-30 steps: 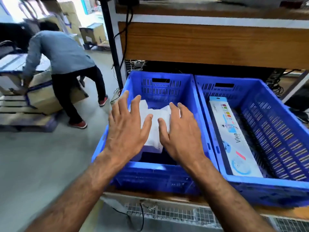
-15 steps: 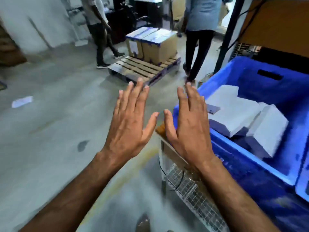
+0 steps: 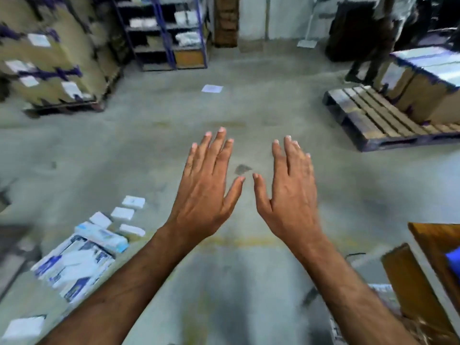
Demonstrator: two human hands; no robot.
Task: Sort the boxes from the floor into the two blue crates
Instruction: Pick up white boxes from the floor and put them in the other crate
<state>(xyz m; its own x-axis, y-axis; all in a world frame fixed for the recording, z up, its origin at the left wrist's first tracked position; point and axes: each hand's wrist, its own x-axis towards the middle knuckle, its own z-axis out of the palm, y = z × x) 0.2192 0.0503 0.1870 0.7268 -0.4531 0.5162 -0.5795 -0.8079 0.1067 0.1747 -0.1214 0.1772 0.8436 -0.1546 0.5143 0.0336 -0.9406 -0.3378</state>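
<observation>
Head view has swung from the crates to the floor — both hands, left hand [image 3: 206,195] and right hand [image 3: 288,197], spread empty; boxes [image 3: 99,235] wait near left.

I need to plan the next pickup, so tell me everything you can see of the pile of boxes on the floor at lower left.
The pile of boxes lies on the grey concrete floor, left of the left hand, and neither hand touches it. Several small white boxes lie flat and apart at its far edge. Nearer are longer white cartons with blue print, overlapping and lying at angles. One more white box lies apart at the bottom-left corner. They look like cardboard; blur hides the print.
</observation>
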